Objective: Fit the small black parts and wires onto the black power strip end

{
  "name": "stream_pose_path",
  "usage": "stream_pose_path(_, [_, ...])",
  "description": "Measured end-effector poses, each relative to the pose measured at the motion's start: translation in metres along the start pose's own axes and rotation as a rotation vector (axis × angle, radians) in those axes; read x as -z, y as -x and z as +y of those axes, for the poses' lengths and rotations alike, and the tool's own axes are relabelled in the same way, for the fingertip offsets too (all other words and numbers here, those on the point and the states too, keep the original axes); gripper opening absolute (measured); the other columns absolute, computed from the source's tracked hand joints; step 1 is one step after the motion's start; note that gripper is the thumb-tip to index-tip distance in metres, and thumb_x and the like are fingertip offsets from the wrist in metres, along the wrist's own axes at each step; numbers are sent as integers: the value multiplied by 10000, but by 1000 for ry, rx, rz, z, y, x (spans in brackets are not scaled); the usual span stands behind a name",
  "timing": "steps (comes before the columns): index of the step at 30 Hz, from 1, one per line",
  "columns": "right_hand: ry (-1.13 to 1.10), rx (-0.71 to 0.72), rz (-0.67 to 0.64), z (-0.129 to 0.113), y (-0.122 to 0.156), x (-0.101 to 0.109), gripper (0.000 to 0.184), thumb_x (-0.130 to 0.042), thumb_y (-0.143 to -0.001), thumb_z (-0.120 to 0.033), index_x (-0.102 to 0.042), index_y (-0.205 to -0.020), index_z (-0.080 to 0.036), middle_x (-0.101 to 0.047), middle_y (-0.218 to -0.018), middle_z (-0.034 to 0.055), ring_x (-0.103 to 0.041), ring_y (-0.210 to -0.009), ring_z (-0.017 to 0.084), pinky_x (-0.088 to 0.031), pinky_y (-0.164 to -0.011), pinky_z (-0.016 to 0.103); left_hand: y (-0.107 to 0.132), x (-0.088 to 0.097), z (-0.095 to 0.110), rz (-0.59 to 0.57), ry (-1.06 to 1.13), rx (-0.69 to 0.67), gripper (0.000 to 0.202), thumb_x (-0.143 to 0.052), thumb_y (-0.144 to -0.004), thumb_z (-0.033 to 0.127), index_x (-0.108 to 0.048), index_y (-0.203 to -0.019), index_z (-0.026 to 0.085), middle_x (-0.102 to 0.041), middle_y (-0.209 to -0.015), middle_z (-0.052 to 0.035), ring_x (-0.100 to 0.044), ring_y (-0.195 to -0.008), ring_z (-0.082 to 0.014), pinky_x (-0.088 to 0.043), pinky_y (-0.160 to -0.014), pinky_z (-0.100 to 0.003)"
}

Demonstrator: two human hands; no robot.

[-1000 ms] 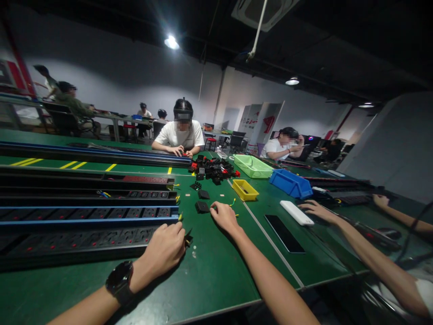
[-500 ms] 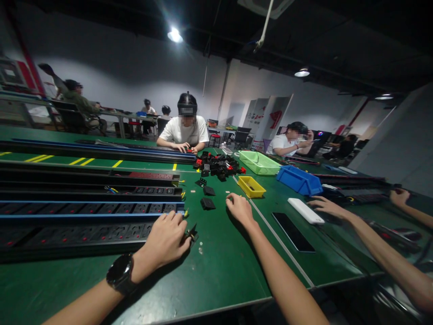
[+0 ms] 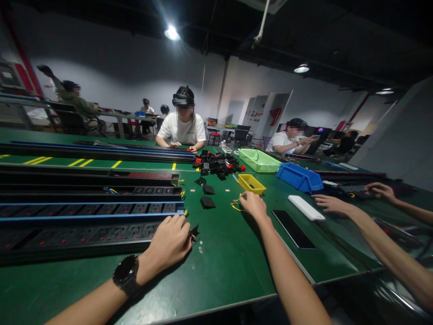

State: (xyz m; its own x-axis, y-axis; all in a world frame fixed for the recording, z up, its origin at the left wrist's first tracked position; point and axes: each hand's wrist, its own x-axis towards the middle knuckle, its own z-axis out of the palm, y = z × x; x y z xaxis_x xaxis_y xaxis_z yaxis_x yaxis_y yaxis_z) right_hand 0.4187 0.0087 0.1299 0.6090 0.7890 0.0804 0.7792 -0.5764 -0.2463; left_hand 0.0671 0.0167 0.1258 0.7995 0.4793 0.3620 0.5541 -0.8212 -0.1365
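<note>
My left hand (image 3: 171,239), with a watch on its wrist, is closed over the right end of the nearest black power strip (image 3: 91,234). Its fingers curl on the strip's top; a small black end piece (image 3: 195,232) juts out past the thumb. My right hand (image 3: 255,206) is at the front of a small yellow bin (image 3: 252,184), fingers bent down and together. A short yellow wire (image 3: 237,206) lies by its fingertips; whether they grip it or something else is hidden. Two black end caps (image 3: 207,202) sit on the green table between my hands.
More power strips (image 3: 91,208) lie at left. Beyond are a pile of black and red socket parts (image 3: 221,164), a green basket (image 3: 260,161) and a blue bin (image 3: 299,179). A phone (image 3: 293,229), a white power bank (image 3: 306,208) and a co-worker's hand (image 3: 333,204) are at right.
My right hand has moved right, closer to the yellow bin, and the yellow wire now shows beside it. My left hand stays on the strip's end, barely shifted.
</note>
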Motion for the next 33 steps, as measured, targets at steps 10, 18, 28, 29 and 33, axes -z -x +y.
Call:
stream_pose_path(10, [10, 102, -56, 8, -6, -11, 292, -558, -951, -238, -780, -1140, -253, -772, -1177, 139, -734, -1041, 291, -491, -802, 328, 0, 5, 0, 4, -4, 33, 167, -553, -940, 295, -660, -900, 173, -680, -981, -129, -611, -890, -283, -454, -784, -427])
stream_pose_path(18, [-6, 302, -76, -6, 2, -23, 200, -673, -934, -341, -784, -1055, -227, -788, -1072, 98, -717, -989, 238, -441, -769, 274, -2, 19, -13, -4, 13, 58, 225, -579, -896, 399, -659, -882, 189, -660, -953, -106, -591, -923, -282, -453, -802, -425])
stream_pose_path(28, [11, 434, -78, -12, 8, -25, 106, -631, -931, -193, -723, -981, -206, -763, -1032, 61, -675, -939, 196, -354, -699, 264, -1, 20, -13, -29, 81, -5, 272, -617, -899, 461, -645, -901, 190, -650, -968, -98, -587, -888, -256, -463, -798, -404])
stream_pose_path(29, [10, 440, -76, -12, 9, -24, 106, -629, -930, -191, -723, -978, -206, -763, -1028, 59, -673, -936, 195, -349, -694, 263, -1, 21, -14, -31, 83, -2, 270, -616, -902, 459, -642, -900, 191, -650, -966, -95, -585, -882, -252, -461, -787, -398])
stream_pose_path(33, [-6, 450, -75, -16, 11, -23, 110, -626, -927, -190, -725, -968, -216, -765, -1012, 47, -671, -918, 188, -326, -667, 261, -1, 19, -14, -38, 83, -1, 261, -624, -909, 449, -637, -914, 188, -653, -978, -96, -588, -888, -252, -459, -773, -391])
